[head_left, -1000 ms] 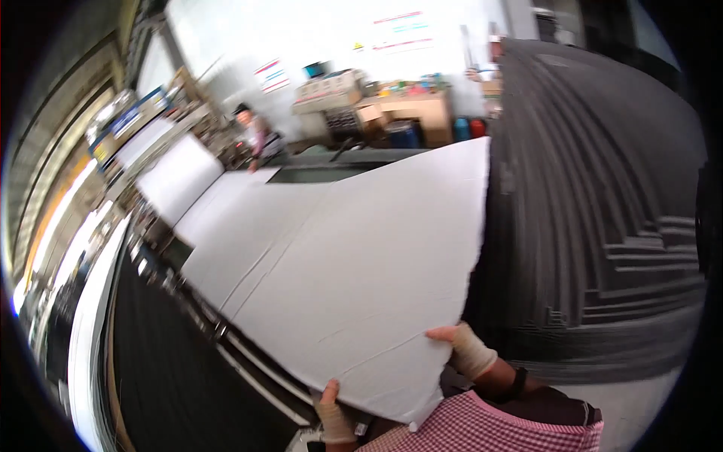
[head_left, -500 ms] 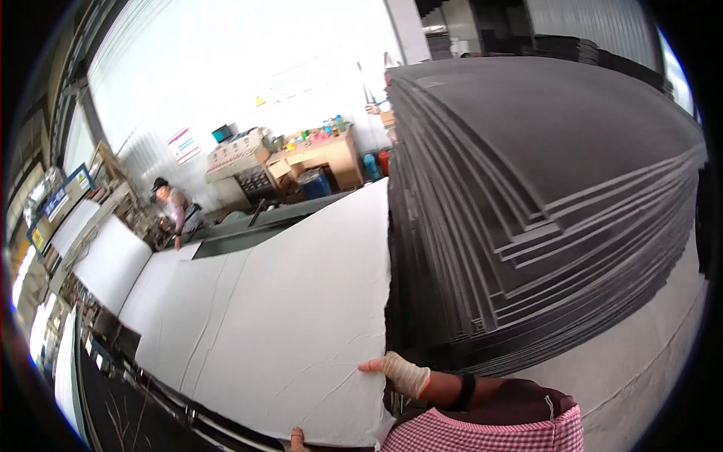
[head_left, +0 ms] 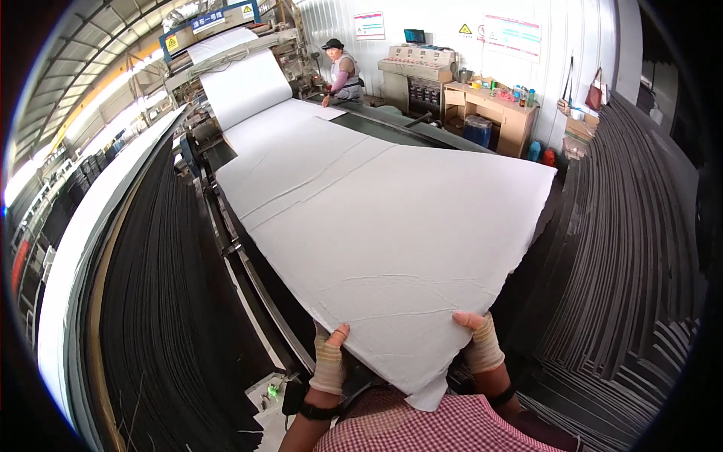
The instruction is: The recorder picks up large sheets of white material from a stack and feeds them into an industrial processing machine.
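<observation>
A large white sheet (head_left: 384, 218), cloth-like and creased, stretches from the machine's end toward my body. Its near corner hangs down in a folded flap against my checked apron (head_left: 444, 429). My left hand (head_left: 331, 354), in a cream fingerless glove, grips the left edge with the thumb on top. Gripping the right edge in the same way is my right hand (head_left: 482, 343), gloved alike. On both hands the other fingers are hidden beneath the sheet.
A co-worker (head_left: 345, 75) leans at the sheet's far end, beside a machine carrying a white roll (head_left: 245, 87). Dark sheet stacks rise at left (head_left: 158, 301) and right (head_left: 617, 248). By the wall stand a control console (head_left: 418, 64) and a wooden desk (head_left: 516, 124).
My view has swung left, so the machine and co-worker appear nearer the middle. More of my left hand and forearm shows now. Both hands keep their hold on the sheet.
</observation>
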`<state>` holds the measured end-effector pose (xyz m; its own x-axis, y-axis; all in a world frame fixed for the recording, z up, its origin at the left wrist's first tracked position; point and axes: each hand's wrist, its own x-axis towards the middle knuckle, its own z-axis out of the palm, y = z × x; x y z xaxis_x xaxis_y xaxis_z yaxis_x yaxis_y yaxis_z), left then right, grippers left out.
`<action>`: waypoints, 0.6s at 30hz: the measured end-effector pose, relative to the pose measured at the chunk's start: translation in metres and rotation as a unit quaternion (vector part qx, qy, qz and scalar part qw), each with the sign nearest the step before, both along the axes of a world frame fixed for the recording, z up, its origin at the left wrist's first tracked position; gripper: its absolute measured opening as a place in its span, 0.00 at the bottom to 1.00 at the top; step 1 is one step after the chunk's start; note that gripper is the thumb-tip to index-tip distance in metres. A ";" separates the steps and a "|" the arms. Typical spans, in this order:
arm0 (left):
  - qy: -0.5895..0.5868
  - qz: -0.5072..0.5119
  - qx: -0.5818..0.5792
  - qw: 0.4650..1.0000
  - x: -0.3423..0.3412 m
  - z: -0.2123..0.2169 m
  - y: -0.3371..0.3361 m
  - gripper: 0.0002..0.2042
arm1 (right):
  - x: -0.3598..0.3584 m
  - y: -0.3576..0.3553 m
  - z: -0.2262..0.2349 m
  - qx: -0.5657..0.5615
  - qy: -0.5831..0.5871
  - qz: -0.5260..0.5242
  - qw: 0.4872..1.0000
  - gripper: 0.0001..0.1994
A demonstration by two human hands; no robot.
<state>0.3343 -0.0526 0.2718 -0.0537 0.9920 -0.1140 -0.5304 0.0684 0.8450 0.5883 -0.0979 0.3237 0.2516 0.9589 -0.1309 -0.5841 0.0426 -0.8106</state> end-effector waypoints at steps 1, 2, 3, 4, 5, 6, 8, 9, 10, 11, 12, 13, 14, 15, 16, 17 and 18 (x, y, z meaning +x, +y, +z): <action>-0.007 -0.010 0.007 1.000 0.002 0.013 -0.005 0.31 | 0.002 -0.001 0.005 -0.005 -0.002 0.008 1.000 0.33; -0.004 -0.018 0.015 1.000 0.006 0.033 -0.011 0.32 | 0.004 0.000 0.009 0.006 -0.014 -0.008 1.000 0.32; -0.006 -0.010 0.008 1.000 0.007 0.048 -0.016 0.32 | 0.005 0.000 0.014 0.016 -0.026 -0.024 0.999 0.31; -0.008 -0.016 0.002 1.000 0.007 0.060 -0.020 0.33 | 0.006 -0.002 0.023 -0.001 -0.043 -0.039 0.998 0.27; -0.011 -0.023 -0.006 1.000 0.007 0.064 -0.022 0.33 | 0.002 -0.005 0.033 0.012 -0.037 -0.064 0.997 0.25; -0.013 -0.014 0.037 0.999 0.006 0.062 -0.018 0.31 | -0.001 -0.003 0.038 0.030 -0.003 -0.089 0.996 0.24; -0.058 -0.030 -0.003 0.998 -0.006 0.073 -0.004 0.28 | 0.010 -0.010 0.025 0.026 0.011 -0.116 0.993 0.21; -0.049 -0.025 -0.026 0.998 -0.020 0.062 0.007 0.26 | 0.032 -0.019 0.013 0.006 -0.008 -0.111 0.994 0.20; -0.021 -0.062 -0.052 0.996 -0.025 0.077 0.010 0.26 | 0.045 -0.030 0.011 0.044 0.010 -0.096 0.994 0.17; 0.005 -0.059 -0.055 0.997 -0.032 0.074 0.016 0.26 | 0.046 -0.041 -0.012 0.212 -0.221 -0.213 0.928 0.15; -0.021 -0.053 -0.023 0.998 -0.029 0.076 0.025 0.25 | 0.031 -0.041 0.000 0.248 -0.255 -0.258 0.898 0.15; -0.034 -0.034 -0.048 0.998 -0.027 0.069 0.029 0.25 | 0.017 -0.042 0.013 0.286 -0.286 -0.302 0.863 0.14; -0.030 -0.034 -0.079 0.996 -0.022 0.066 0.036 0.25 | 0.025 -0.040 0.009 0.306 -0.335 -0.333 0.827 0.14; -0.024 -0.044 -0.106 0.993 -0.012 0.068 0.043 0.25 | 0.042 -0.044 0.006 0.323 -0.383 -0.371 0.782 0.14; -0.018 -0.045 -0.105 0.993 -0.009 0.065 0.040 0.25 | 0.057 -0.049 -0.002 0.364 -0.366 -0.312 0.797 0.14; -0.011 -0.032 -0.106 0.994 -0.006 0.062 0.033 0.25 | 0.066 -0.053 -0.012 0.365 -0.360 -0.317 0.798 0.14; -0.005 -0.027 -0.104 0.994 -0.001 0.062 0.028 0.25 | 0.073 -0.058 -0.020 0.355 -0.341 -0.317 0.811 0.14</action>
<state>0.3334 -0.0246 0.3333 0.0020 0.9483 -0.3173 -0.5298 0.2701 0.8039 0.6614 -0.1559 0.3039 0.5058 0.3818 0.7735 0.3104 0.7561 -0.5762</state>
